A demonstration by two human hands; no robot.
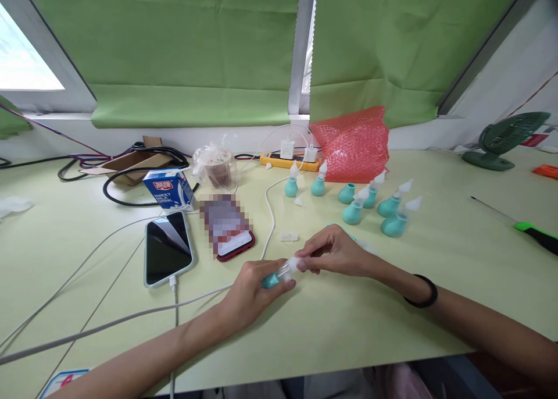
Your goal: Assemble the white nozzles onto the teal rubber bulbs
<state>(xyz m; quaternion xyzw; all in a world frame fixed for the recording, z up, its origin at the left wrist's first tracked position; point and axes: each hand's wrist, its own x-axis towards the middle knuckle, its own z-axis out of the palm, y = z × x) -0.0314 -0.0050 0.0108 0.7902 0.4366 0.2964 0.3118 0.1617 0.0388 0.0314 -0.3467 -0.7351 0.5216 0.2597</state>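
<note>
Teal bulb assembly (282,273) was found between the person's two hands, above the near part of the counter (440,265). Proceeding left to right, a dark-screened phone (169,249) lay with a white cable attached at its near end, and a blue-and-white milk carton (169,189) stood behind it. Next came a cup in clear plastic wrap (219,169), with a red-cased phone (233,245) nearer the person. The left hand (255,288) had its fingers wrapped around the teal end of the assembly. Beyond it lay a small clear piece (288,237), and farther back a yellow power strip (279,163). Two upright teal bulbs (291,187) with pale tips stood before the strip. The right hand (329,250) had thumb and fingers pinched narrow on the assembly's whitish end. Behind that hand were five more bulbs (352,214): one bare-necked, four with pale tips leaning right. Red bubble wrap (355,146) rested behind these. At far right were a green fan (501,140) and a screwdriver (538,236).
</note>
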